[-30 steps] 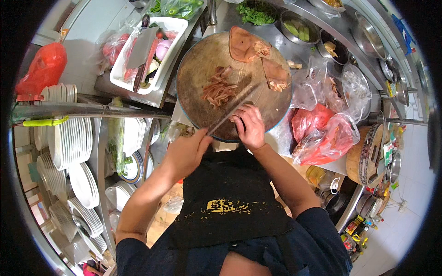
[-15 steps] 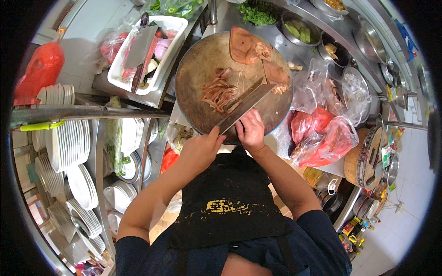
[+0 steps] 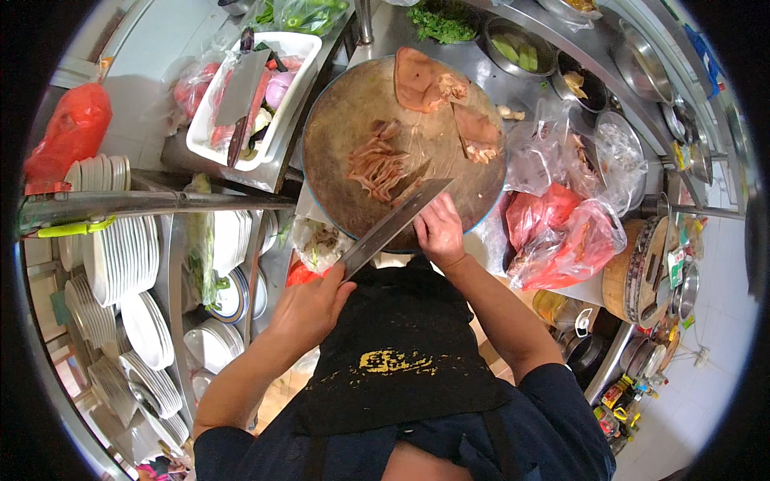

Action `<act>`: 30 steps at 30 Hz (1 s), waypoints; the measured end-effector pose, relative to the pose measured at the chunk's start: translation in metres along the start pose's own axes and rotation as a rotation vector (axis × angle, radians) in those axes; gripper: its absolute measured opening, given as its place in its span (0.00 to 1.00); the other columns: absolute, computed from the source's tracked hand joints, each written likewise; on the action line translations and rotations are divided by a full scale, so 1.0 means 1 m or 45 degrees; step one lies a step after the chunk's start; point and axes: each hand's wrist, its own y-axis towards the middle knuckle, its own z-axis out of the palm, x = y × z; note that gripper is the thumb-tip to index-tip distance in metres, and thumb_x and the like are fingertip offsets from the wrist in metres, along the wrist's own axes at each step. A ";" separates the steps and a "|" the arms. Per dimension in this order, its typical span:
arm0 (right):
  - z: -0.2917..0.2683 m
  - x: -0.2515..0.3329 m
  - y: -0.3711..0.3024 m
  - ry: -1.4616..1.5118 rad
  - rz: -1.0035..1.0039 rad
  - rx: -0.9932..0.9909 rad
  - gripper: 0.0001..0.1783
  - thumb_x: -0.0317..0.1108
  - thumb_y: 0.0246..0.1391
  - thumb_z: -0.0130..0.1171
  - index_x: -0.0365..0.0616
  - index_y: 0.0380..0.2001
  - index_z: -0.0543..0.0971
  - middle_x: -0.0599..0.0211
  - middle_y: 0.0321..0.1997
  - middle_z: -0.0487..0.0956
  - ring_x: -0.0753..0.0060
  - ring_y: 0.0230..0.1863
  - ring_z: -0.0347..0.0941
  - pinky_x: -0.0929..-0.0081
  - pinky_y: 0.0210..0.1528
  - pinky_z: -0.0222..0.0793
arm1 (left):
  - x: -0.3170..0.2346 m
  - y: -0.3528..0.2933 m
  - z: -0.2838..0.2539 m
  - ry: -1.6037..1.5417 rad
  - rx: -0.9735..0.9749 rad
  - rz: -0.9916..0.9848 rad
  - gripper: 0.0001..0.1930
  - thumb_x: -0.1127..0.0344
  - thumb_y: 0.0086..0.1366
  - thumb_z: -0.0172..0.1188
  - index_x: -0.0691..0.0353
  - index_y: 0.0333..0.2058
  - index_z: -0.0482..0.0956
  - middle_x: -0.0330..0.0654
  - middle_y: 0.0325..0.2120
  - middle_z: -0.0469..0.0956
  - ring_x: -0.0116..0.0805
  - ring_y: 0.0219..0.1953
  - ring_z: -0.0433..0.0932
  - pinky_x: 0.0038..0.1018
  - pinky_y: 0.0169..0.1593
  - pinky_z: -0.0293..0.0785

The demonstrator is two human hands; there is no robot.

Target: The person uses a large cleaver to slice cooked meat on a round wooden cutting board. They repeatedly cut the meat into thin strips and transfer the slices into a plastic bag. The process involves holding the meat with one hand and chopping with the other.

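My left hand (image 3: 309, 309) is closed round the handle end of a long-bladed knife (image 3: 397, 220). The blade slants up and right over the near part of a round wooden chopping board (image 3: 329, 104). Right beside the blade, at the board's near edge, my right hand (image 3: 440, 231) has its fingers curled down; whatever is under them is hidden. Thin brown meat strips (image 3: 375, 164) lie in a heap left of the blade. Toward the far side rest a large flat piece of brown meat (image 3: 417, 80) and a smaller cut piece (image 3: 476, 131).
To the left, a white bin (image 3: 293, 96) holds vegetables, with a cleaver (image 3: 242, 90) lying across it. Stacked plates (image 3: 124, 256) fill the shelves. Red and clear plastic bags (image 3: 573, 248) sit close right of the board; metal bowls (image 3: 521, 48) and greens (image 3: 441, 22) stand behind.
My left hand has drawn the knife back toward the lower left, so its tip has left the smaller meat piece. My right hand stays almost in place.
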 end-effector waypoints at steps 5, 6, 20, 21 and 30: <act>0.000 0.005 0.009 0.047 -0.007 -0.068 0.09 0.21 0.49 0.66 0.36 0.36 0.82 0.53 0.42 0.81 0.42 0.49 0.76 0.55 0.54 0.74 | -0.003 0.046 0.028 -0.113 -0.081 0.026 0.16 0.53 0.77 0.52 0.60 0.51 0.73 0.59 0.25 0.81 0.65 0.29 0.81 0.56 0.33 0.75; 0.000 0.005 0.011 0.055 -0.015 -0.087 0.09 0.21 0.48 0.67 0.36 0.35 0.82 0.53 0.41 0.80 0.42 0.47 0.76 0.54 0.54 0.74 | -0.002 0.058 0.035 -0.126 -0.110 0.041 0.17 0.53 0.77 0.51 0.59 0.53 0.73 0.60 0.26 0.82 0.66 0.30 0.81 0.58 0.34 0.75; -0.001 0.004 0.006 -0.026 0.034 -0.046 0.10 0.22 0.50 0.68 0.38 0.38 0.81 0.55 0.42 0.80 0.43 0.48 0.75 0.55 0.53 0.74 | -0.005 0.006 -0.004 -0.165 -0.025 -0.012 0.16 0.54 0.77 0.52 0.59 0.52 0.74 0.62 0.27 0.81 0.67 0.33 0.81 0.58 0.37 0.75; 0.000 0.004 0.006 -0.012 0.027 -0.052 0.10 0.22 0.50 0.68 0.37 0.38 0.81 0.54 0.42 0.80 0.43 0.48 0.75 0.55 0.53 0.74 | -0.002 0.005 0.000 -0.152 -0.038 -0.005 0.15 0.53 0.78 0.51 0.59 0.49 0.72 0.60 0.25 0.81 0.66 0.31 0.81 0.57 0.34 0.75; -0.003 0.008 0.014 0.030 0.014 -0.047 0.09 0.24 0.52 0.67 0.38 0.38 0.82 0.55 0.43 0.80 0.45 0.49 0.75 0.55 0.53 0.74 | -0.003 0.089 0.036 -0.215 -0.186 0.065 0.15 0.55 0.76 0.53 0.58 0.51 0.76 0.62 0.25 0.81 0.68 0.31 0.81 0.58 0.35 0.75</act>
